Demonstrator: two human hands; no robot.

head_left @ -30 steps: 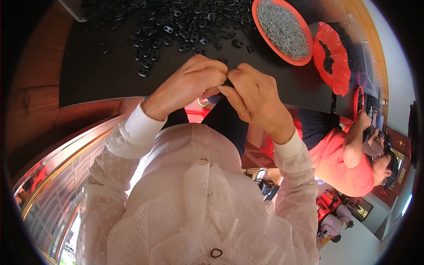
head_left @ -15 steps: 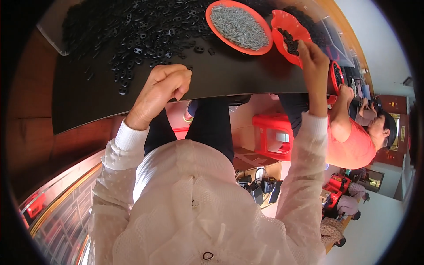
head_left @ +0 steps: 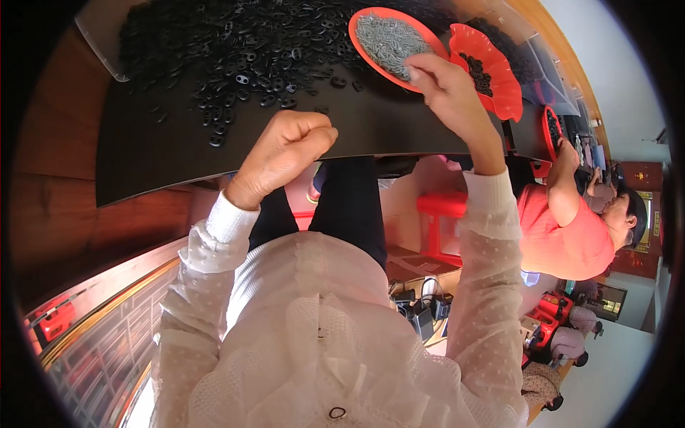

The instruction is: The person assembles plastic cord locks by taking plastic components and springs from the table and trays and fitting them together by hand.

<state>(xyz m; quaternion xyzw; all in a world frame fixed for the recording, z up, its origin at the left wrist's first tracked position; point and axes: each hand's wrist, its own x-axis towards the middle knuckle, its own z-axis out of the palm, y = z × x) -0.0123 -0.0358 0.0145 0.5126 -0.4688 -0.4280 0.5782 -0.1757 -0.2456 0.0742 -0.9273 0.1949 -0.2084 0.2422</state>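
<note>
My left hand [head_left: 285, 151] is curled into a fist at the near edge of the black table mat [head_left: 178, 153]; whether anything sits inside the fist is hidden. My right hand [head_left: 448, 87] reaches forward, its fingertips bent down onto the near rim of a round orange dish [head_left: 359, 32] filled with small grey metal bits. I see only the back of that hand, so its grip is hidden. Right beside it stands a red scalloped dish [head_left: 511, 107] with small black parts. A wide pile of black oval parts [head_left: 228, 39] covers the far left of the mat.
A co-worker in a coral shirt [head_left: 571, 232] sits at the right, hands on another small red dish [head_left: 551, 128]. Below the table edge are my dark trouser legs [head_left: 349, 203], a red stool [head_left: 442, 207] and cables on the floor. A wooden rail runs along the left.
Both hands were joined together at the table edge. My right hand then went out to the red dish and now rests at the grey-filled orange dish; the left stayed as a fist.
</note>
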